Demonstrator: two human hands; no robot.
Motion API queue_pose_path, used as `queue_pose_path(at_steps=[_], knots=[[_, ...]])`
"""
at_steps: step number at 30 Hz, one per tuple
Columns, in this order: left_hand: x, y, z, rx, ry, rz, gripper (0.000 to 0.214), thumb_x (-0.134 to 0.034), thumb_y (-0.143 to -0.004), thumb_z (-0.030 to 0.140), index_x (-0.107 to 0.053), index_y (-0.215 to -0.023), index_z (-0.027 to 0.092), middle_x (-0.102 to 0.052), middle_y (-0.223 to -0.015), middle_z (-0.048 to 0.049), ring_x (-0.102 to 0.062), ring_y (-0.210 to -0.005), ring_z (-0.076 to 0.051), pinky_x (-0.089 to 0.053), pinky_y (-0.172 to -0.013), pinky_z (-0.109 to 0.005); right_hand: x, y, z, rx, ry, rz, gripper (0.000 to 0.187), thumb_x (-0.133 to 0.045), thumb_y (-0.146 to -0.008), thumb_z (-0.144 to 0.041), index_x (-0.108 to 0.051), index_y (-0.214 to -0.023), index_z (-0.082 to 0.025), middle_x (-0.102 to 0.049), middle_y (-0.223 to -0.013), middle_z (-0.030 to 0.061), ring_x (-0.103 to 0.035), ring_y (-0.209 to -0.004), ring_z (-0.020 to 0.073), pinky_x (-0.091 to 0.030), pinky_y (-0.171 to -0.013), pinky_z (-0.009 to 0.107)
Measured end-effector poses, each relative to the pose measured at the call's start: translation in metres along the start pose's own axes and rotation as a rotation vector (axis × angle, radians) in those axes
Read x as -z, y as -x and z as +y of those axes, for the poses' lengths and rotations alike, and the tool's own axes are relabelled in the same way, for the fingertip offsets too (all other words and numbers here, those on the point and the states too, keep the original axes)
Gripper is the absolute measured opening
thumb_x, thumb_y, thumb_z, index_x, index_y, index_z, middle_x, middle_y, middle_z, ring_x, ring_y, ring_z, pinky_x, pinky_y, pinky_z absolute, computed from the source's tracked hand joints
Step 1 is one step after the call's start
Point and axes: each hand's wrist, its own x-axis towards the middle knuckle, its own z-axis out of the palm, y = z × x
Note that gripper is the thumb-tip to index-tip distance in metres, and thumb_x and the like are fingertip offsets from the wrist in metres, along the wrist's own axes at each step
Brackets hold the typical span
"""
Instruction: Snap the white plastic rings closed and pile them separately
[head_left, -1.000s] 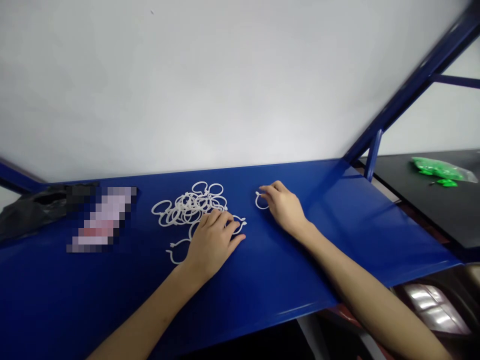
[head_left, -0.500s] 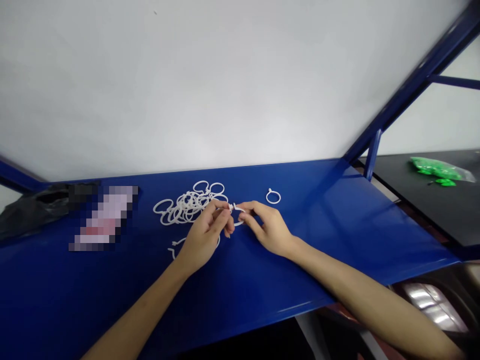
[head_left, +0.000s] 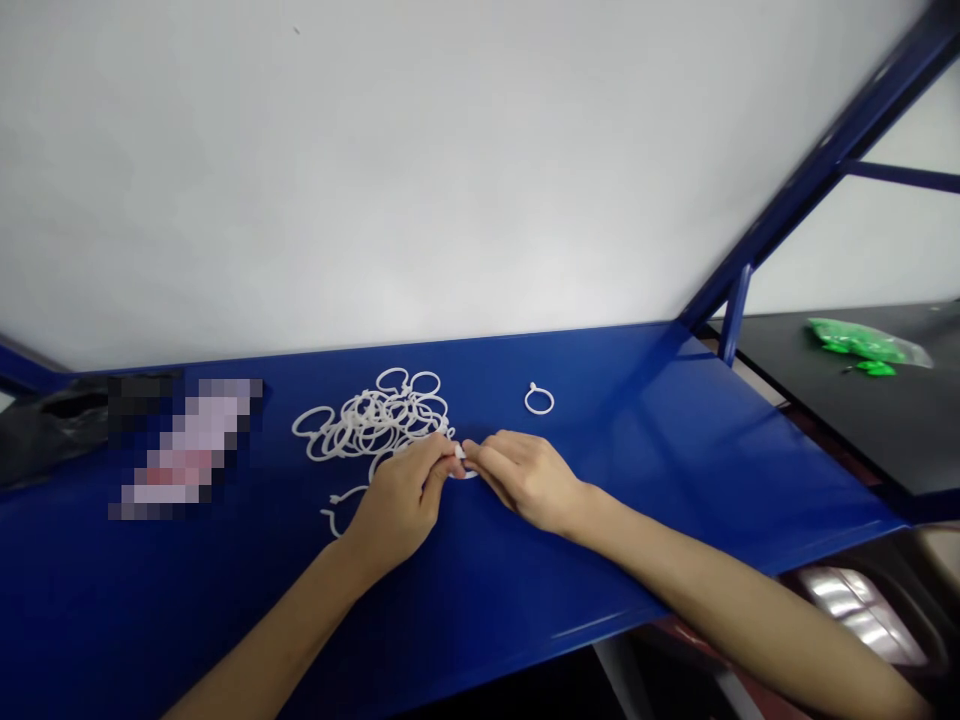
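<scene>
Between my two hands is a white plastic ring (head_left: 461,453), mostly covered by fingers; a clasp-like bit and a short arc show. My left hand (head_left: 401,495) pinches it from the left with thumb and forefinger. From the right, the fingers of my right hand (head_left: 529,475) close on the same ring. A loose pile of white plastic rings (head_left: 375,420) lies just behind and left of my left hand. One open ring (head_left: 334,512) is partly hidden by my left wrist. A single closed ring (head_left: 538,400) sits apart, beyond my right hand.
The blue tabletop (head_left: 622,440) meets a white wall (head_left: 450,180). A pixelated pale packet (head_left: 199,440) and a black plastic bag (head_left: 67,420) lie at the left. At right are a blue metal frame (head_left: 735,300) and a black table (head_left: 862,400) with a bag of green pieces (head_left: 862,342).
Both hands have come closer together around the ring and sit slightly lower in view. My right fingers have folded over it, hiding more of it. The view has shifted slightly.
</scene>
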Motion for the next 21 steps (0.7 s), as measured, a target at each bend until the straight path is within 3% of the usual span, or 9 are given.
queue_pose_path(at_steps=[3,7,12,14,17,21], knots=[[0.0,-0.005,-0.005,-0.061,-0.179,0.038,0.018,-0.046,-0.1,0.026,-0.063,-0.093,0.022,-0.072,-0.088,-0.0013,-0.066,-0.082,-0.017,-0.052,-0.078,-0.031,-0.003,-0.004,0.01,-0.084,0.02,-0.005,0.027,-0.04,-0.107,-0.026,-0.064,-0.108,-0.015,-0.068,-0.084,0.007,-0.061,-0.075,0.0172,-0.05,-0.068,0.028],[0.005,-0.012,-0.014,-0.107,-0.462,0.112,0.023,-0.05,-0.099,0.03,-0.068,-0.109,0.02,-0.073,-0.105,-0.0077,-0.062,-0.102,-0.026,-0.048,-0.095,-0.044,0.006,-0.005,0.04,-0.355,0.11,0.009,0.027,-0.042,-0.105,-0.019,-0.064,-0.122,-0.017,-0.066,-0.11,0.0108,-0.063,-0.094,0.0193,-0.055,-0.08,0.031],[0.003,-0.01,-0.026,-0.048,-0.612,0.009,0.038,-0.056,-0.093,0.035,-0.066,-0.126,0.021,-0.066,-0.13,-0.0101,-0.052,-0.122,-0.035,-0.043,-0.101,-0.054,0.021,0.004,0.073,-0.548,0.349,-0.054,0.032,-0.052,-0.098,-0.013,-0.066,-0.127,-0.012,-0.067,-0.109,0.0164,-0.059,-0.099,0.03,-0.055,-0.091,0.047],[0.001,-0.008,-0.028,-0.039,-0.608,-0.044,0.036,-0.054,-0.093,0.035,-0.066,-0.126,0.023,-0.066,-0.131,-0.0089,-0.051,-0.124,-0.035,-0.041,-0.101,-0.055,0.023,0.004,0.072,-0.536,0.359,-0.019,0.033,-0.055,-0.098,-0.016,-0.065,-0.129,-0.01,-0.067,-0.111,0.018,-0.057,-0.102,0.0323,-0.053,-0.094,0.051],[0.0,-0.008,-0.029,-0.036,-0.586,-0.057,0.029,-0.052,-0.095,0.03,-0.069,-0.118,0.023,-0.069,-0.124,-0.0086,-0.054,-0.119,-0.032,-0.042,-0.098,-0.052,0.02,-0.002,0.057,-0.408,0.22,0.022,0.031,-0.054,-0.1,-0.023,-0.065,-0.127,-0.015,-0.067,-0.111,0.0149,-0.057,-0.102,0.0294,-0.054,-0.094,0.048],[0.0,-0.01,-0.03,-0.033,-0.581,-0.031,0.024,-0.052,-0.095,0.021,-0.07,-0.11,0.021,-0.073,-0.111,-0.0082,-0.058,-0.108,-0.03,-0.043,-0.091,-0.048,0.005,-0.011,0.029,-0.18,-0.019,-0.091,0.034,-0.057,-0.1,-0.028,-0.061,-0.131,-0.015,-0.065,-0.114,0.0131,-0.058,-0.101,0.0247,-0.054,-0.093,0.042]])
